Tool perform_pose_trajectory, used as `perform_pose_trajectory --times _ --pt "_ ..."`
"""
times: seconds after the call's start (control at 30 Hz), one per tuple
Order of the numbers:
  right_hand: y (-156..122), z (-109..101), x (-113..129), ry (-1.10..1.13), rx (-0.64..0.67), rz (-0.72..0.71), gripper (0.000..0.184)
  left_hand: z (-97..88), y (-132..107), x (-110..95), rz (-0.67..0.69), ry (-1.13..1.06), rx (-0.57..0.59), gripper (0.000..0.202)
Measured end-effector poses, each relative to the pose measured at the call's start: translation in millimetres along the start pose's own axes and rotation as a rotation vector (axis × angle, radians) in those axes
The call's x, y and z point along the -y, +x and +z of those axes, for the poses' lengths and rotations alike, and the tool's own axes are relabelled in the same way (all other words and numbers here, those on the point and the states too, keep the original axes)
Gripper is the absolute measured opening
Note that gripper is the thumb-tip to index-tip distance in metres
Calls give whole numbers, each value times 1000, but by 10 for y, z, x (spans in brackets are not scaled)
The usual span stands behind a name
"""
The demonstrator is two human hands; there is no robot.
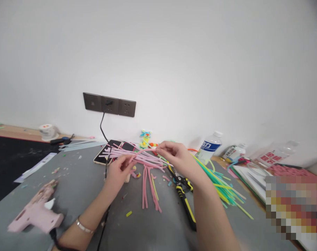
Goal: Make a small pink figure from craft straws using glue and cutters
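A pink pipe cleaner arches between my two hands. My left hand pinches one end, and the fingertips of my right hand close on the other. Just behind and below lies a pile of pale pink and lilac pipe cleaners. Several darker pink pipe cleaners stretch from it toward me. Yellow-and-black pliers rest beside my right forearm, their jaws partly hidden by the wrist. A small yellow and blue pipe-cleaner figure stands at the wall.
A pink glue gun lies at left, its cord near my forearm. A phone and black cable are behind my left hand. Green and yellow pipe cleaners, a bottle and papers occupy the right. Scraps dot the grey mat.
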State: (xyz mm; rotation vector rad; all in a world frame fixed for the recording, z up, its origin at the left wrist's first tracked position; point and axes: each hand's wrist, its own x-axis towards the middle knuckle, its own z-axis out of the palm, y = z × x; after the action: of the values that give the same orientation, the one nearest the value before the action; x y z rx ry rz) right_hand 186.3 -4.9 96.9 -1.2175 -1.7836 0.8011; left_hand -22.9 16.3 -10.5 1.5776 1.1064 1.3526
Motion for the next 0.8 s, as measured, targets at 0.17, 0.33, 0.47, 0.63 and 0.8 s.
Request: perform_pose_trajectory --times 0.17,0.33,0.47,0.63,0.8 --pt "39 252 -313 438 -63 106 29 33 -34 -18 -111 -128 202 41" --pt "100 653 -623 1015 -41 185 33 90 -45 -17 -181 -271 350 47" --pt "82 769 -669 1195 -68 221 32 133 -99 -21 -238 -308 454 46" --pt "27 828 -636 1248 -138 205 33 191 -166 -2 -378 -292 549 52" --pt "-5 903 -616 1228 -154 212 36 199 -147 -2 -360 -235 555 51"
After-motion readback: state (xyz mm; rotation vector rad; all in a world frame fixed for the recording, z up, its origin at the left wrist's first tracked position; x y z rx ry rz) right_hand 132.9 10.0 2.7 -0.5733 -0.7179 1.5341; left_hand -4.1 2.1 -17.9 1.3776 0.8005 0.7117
